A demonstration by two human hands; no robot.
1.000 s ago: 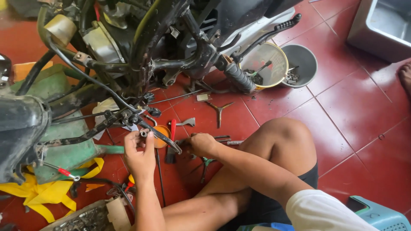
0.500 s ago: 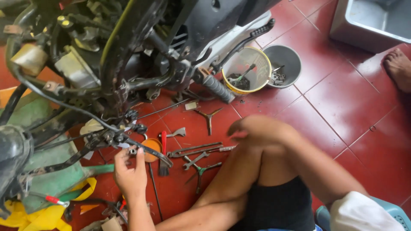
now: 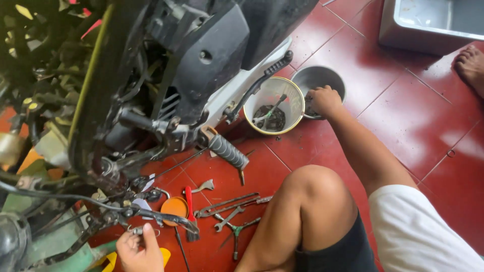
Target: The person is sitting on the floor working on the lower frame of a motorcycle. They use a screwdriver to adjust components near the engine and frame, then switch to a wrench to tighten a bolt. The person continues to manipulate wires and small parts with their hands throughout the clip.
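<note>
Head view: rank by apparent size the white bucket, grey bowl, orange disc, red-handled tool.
1. White bucket
2. Grey bowl, partly hidden by the right hand, so close to the bucket
3. Red-handled tool
4. Orange disc, much alike; unsure

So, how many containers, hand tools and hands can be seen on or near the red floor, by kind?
Round containers: 2, white bucket and grey bowl
Y-shaped wrenches: 1
Red-handled tools: 1
Hands: 2, left hand, right hand
Total: 6

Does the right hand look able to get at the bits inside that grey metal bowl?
Probably yes: the right hand already rests on the rim of the grey bowl, with nothing covering its open top.
</note>
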